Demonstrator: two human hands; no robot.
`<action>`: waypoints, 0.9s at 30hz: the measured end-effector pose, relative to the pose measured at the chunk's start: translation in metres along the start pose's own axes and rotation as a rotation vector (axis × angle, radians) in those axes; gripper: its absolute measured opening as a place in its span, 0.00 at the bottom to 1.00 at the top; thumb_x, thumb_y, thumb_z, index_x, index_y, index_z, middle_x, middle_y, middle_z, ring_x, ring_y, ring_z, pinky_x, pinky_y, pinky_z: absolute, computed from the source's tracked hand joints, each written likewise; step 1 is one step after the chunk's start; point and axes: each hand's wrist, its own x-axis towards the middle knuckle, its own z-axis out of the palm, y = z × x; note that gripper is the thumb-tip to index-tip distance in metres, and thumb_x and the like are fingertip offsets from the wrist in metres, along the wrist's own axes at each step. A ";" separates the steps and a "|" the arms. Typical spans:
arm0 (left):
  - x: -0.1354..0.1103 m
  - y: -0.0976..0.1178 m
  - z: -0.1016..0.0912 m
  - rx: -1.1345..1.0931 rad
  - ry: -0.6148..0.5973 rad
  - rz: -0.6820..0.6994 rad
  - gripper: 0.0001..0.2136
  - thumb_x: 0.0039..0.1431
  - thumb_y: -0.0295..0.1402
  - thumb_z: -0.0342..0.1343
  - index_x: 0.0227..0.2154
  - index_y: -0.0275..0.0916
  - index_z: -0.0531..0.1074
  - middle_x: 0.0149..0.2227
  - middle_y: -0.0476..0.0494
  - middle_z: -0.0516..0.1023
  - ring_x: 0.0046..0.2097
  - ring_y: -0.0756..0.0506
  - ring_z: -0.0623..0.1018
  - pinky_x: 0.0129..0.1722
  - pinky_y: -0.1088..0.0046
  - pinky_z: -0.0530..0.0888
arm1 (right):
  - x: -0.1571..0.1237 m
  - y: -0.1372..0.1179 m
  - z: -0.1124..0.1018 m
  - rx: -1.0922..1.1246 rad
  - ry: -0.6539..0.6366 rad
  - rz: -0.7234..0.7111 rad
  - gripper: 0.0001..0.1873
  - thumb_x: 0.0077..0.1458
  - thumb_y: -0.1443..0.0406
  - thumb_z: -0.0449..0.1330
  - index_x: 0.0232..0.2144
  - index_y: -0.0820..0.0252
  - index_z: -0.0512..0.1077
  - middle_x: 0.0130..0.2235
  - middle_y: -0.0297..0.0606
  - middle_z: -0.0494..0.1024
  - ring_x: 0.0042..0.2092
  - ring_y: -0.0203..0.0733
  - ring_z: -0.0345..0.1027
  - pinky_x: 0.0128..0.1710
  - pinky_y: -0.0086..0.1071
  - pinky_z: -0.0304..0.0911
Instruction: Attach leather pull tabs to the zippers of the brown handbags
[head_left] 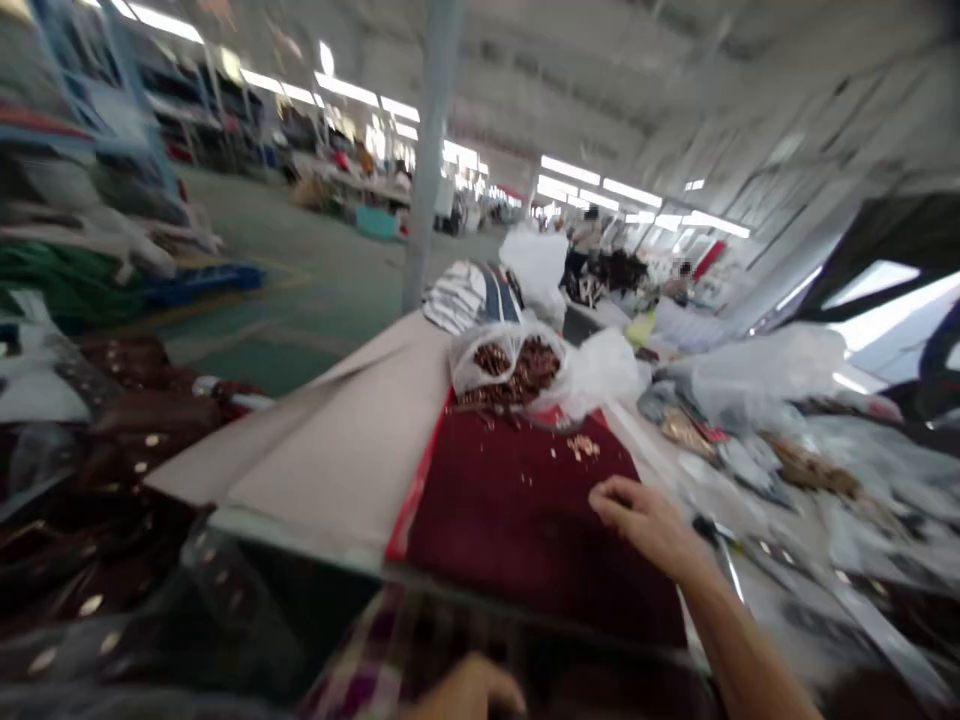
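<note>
My right hand [641, 520] rests on the right edge of a dark red cloth [517, 520] spread over the table, its fingers curled down onto the fabric; whether it pinches anything is lost in blur. Small gold pieces [583, 446] lie scattered on the cloth just beyond it. My left hand [469, 690] shows only partly at the bottom edge, low and close to my body above plaid fabric [360, 670]; its fingers are smeared. A clear plastic bag of small brown pieces [521, 367] sits open at the far end of the cloth.
Beige cardboard sheets [330, 440] lie left of the cloth. Dark maroon items in plastic [112, 480] pile at the left. Clear bags and clutter [757, 400] cover the table's right side. A grey pillar [431, 150] stands behind; other people work far back.
</note>
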 end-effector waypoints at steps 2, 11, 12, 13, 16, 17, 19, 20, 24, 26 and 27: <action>0.010 -0.022 0.012 -0.076 -0.051 -0.066 0.11 0.60 0.39 0.60 0.34 0.34 0.71 0.30 0.50 0.70 0.31 0.50 0.70 0.31 0.74 0.70 | -0.046 -0.017 0.002 0.077 -0.039 0.002 0.13 0.56 0.56 0.57 0.30 0.59 0.73 0.28 0.31 0.74 0.31 0.37 0.65 0.32 0.30 0.58; 0.015 -0.052 0.043 -0.105 -0.082 -0.002 0.10 0.44 0.36 0.58 0.27 0.35 0.71 0.24 0.55 0.64 0.27 0.52 0.61 0.26 0.74 0.57 | -0.182 -0.040 0.053 0.053 -0.202 -0.058 0.04 0.58 0.69 0.62 0.30 0.57 0.75 0.34 0.30 0.78 0.37 0.35 0.69 0.39 0.29 0.59; 0.014 -0.050 0.044 -0.090 -0.077 0.013 0.09 0.44 0.36 0.58 0.27 0.35 0.72 0.24 0.55 0.63 0.27 0.52 0.61 0.26 0.74 0.57 | -0.184 -0.039 0.056 0.019 -0.187 -0.089 0.04 0.58 0.69 0.62 0.30 0.57 0.75 0.34 0.31 0.77 0.38 0.36 0.69 0.39 0.30 0.59; 0.014 -0.049 0.046 -0.079 -0.073 0.025 0.09 0.44 0.36 0.58 0.27 0.35 0.72 0.24 0.55 0.63 0.27 0.52 0.61 0.26 0.74 0.57 | -0.185 -0.038 0.057 -0.013 -0.177 -0.112 0.04 0.57 0.70 0.63 0.30 0.57 0.75 0.35 0.31 0.77 0.38 0.37 0.70 0.40 0.30 0.59; 0.013 -0.047 0.052 -0.060 -0.071 0.049 0.10 0.44 0.36 0.57 0.29 0.34 0.73 0.25 0.54 0.64 0.28 0.51 0.62 0.27 0.74 0.57 | -0.184 -0.036 0.058 -0.070 -0.155 -0.150 0.03 0.57 0.70 0.65 0.31 0.56 0.77 0.35 0.32 0.77 0.39 0.38 0.69 0.40 0.31 0.58; 0.013 -0.047 0.053 -0.057 -0.074 0.054 0.11 0.44 0.36 0.57 0.29 0.34 0.73 0.25 0.54 0.64 0.28 0.51 0.62 0.27 0.74 0.58 | -0.184 -0.036 0.058 -0.078 -0.148 -0.162 0.03 0.57 0.69 0.65 0.31 0.56 0.77 0.35 0.32 0.77 0.39 0.38 0.69 0.40 0.31 0.58; 0.013 -0.046 0.057 -0.049 -0.078 0.064 0.11 0.44 0.36 0.57 0.29 0.34 0.74 0.25 0.54 0.63 0.28 0.51 0.62 0.27 0.74 0.57 | -0.186 -0.035 0.059 -0.087 -0.137 -0.189 0.04 0.56 0.70 0.66 0.31 0.57 0.77 0.34 0.33 0.77 0.39 0.38 0.69 0.40 0.32 0.58; 0.012 -0.046 0.058 -0.045 -0.080 0.068 0.11 0.44 0.36 0.57 0.29 0.34 0.73 0.25 0.54 0.63 0.28 0.51 0.61 0.27 0.74 0.57 | -0.187 -0.035 0.060 -0.085 -0.132 -0.198 0.04 0.56 0.70 0.66 0.30 0.57 0.77 0.34 0.32 0.77 0.39 0.38 0.69 0.40 0.32 0.58; 0.008 -0.043 0.062 -0.038 -0.085 0.085 0.08 0.45 0.35 0.57 0.26 0.35 0.70 0.24 0.55 0.59 0.28 0.52 0.59 0.26 0.74 0.56 | -0.193 -0.035 0.064 -0.065 -0.139 -0.168 0.05 0.55 0.72 0.66 0.29 0.57 0.77 0.32 0.32 0.77 0.38 0.38 0.68 0.39 0.32 0.58; 0.007 -0.043 0.063 -0.045 -0.086 0.087 0.07 0.45 0.35 0.56 0.24 0.36 0.68 0.24 0.55 0.59 0.28 0.52 0.59 0.26 0.74 0.55 | -0.194 -0.036 0.064 -0.051 -0.148 -0.147 0.06 0.54 0.72 0.66 0.28 0.57 0.77 0.32 0.32 0.77 0.37 0.38 0.68 0.39 0.32 0.58; 0.007 -0.043 0.063 -0.047 -0.087 0.085 0.07 0.45 0.35 0.56 0.24 0.36 0.67 0.23 0.55 0.59 0.28 0.52 0.59 0.25 0.74 0.55 | -0.194 -0.037 0.064 -0.043 -0.150 -0.141 0.06 0.53 0.73 0.66 0.28 0.57 0.77 0.31 0.31 0.77 0.37 0.38 0.68 0.39 0.32 0.58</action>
